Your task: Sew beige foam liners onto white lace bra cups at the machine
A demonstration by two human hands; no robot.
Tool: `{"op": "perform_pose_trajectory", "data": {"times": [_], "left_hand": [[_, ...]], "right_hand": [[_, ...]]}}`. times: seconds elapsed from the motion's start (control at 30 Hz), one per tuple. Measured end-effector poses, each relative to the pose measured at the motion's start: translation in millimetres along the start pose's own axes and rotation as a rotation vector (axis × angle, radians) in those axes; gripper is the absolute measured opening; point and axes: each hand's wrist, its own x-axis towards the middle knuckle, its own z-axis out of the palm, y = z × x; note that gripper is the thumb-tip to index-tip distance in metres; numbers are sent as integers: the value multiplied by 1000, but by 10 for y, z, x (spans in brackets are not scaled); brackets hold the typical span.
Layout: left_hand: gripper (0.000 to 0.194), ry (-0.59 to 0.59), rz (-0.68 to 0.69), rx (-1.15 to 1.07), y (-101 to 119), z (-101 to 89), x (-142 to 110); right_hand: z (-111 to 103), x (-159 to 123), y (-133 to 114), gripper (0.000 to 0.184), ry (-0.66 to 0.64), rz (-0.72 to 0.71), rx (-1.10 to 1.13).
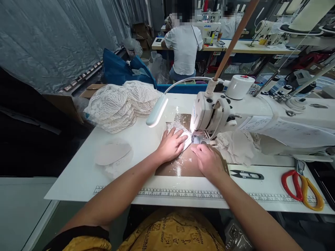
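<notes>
My left hand (171, 145) lies flat with fingers spread, pressing a white lace fabric piece (186, 136) on the bed of a white sewing machine (202, 111). The piece's curved edge runs up to the presser foot, under bright light. Just right of it, my right hand (208, 160) is closed, its index finger and thumb together close to the needle area. What those fingers hold, if anything, is too small to make out. Both hands are over a brown taped sheet (178, 169) on the white table.
Stacked white lace pieces (123, 104) lie at the back left; pale cut pieces (113, 154) lie nearer. A lamp (157, 111) bends over the work. Thread snips (247, 174) and scissors (300, 184) are at the right. More fabric (238, 144) sits behind the needle. People sit beyond.
</notes>
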Motion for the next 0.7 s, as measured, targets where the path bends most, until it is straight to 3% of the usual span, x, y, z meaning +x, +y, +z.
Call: {"op": "perform_pose_trajectory", "data": {"times": [0.13,0.27,0.33,0.43,0.5,0.57,0.63,0.7], "left_hand": [[43,4,-13,-12,-1,-10,12],[37,-5,-72,-121,-33,-155,-19],[31,-95,11,-258,-45,-264,-104],[29,-249,276,-477,-25,-405,-309],[31,-215,337,-554,7,-455,-441],[30,-98,289,-563,41,-456,-517],[30,-21,226,-504,75,-409,-517],[31,-16,224,-400,115,-329,-452]], "right_hand": [[-1,0,-15,38,21,-5,0],[-9,-14,-2,37,76,-24,59],[-19,-23,20,35,105,-37,164],[-36,-35,58,34,130,-40,326],[-44,-38,77,33,139,-31,381],[-51,-37,84,32,145,-26,401],[-61,-34,81,32,152,-26,408],[-76,-32,73,32,157,-17,401]]}}
